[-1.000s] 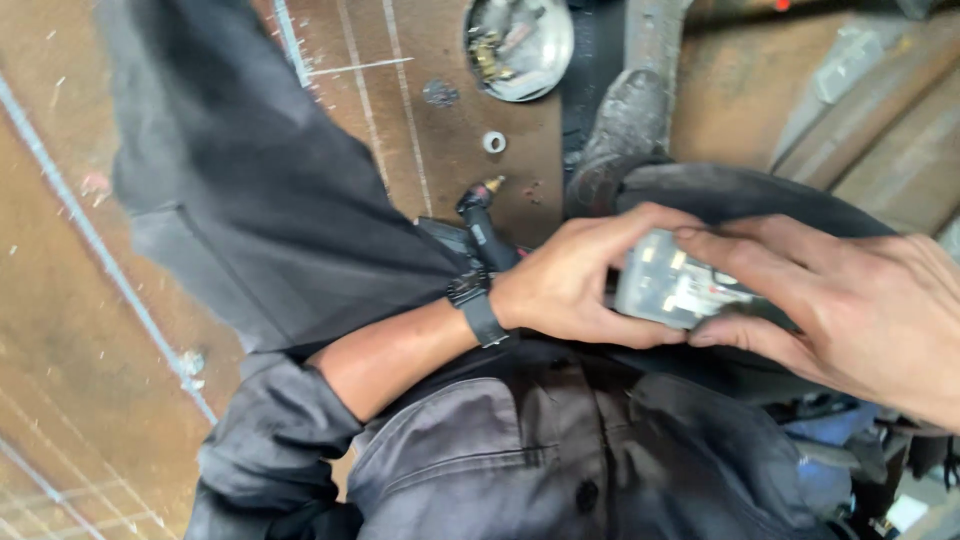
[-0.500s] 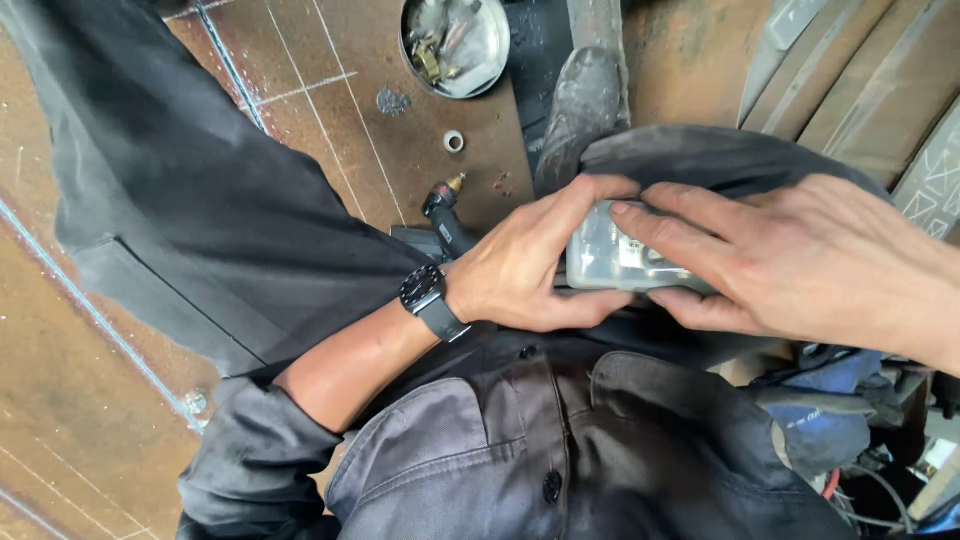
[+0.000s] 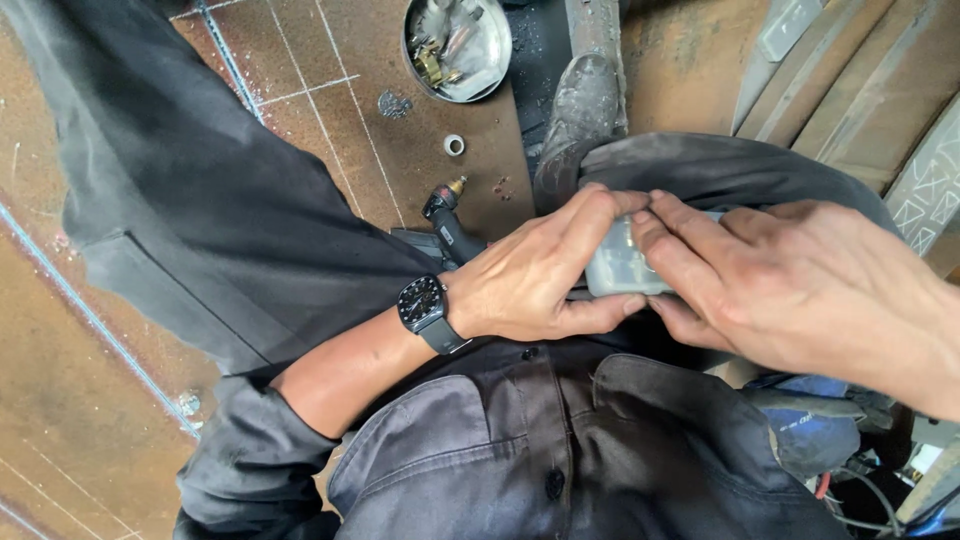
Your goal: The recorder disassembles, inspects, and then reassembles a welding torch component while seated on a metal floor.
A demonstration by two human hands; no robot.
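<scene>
I found my left hand [image 3: 530,275] and right hand [image 3: 790,285] both clamped on a small grey box [image 3: 615,272], held over my lap. A black wristwatch [image 3: 425,308] sat on the left wrist; a metal bowl [image 3: 490,75] of parts lay on the floor beyond.

A pale grey translucent box [image 3: 618,268] is showing between the hands, above a dark grey work shirt [image 3: 560,450] with black buttons. A black wristwatch [image 3: 424,306] is showing a dark dial, while the rust-brown floor [image 3: 330,110] is carrying white chalk lines and a silver-grey round tin [image 3: 458,45].
</scene>
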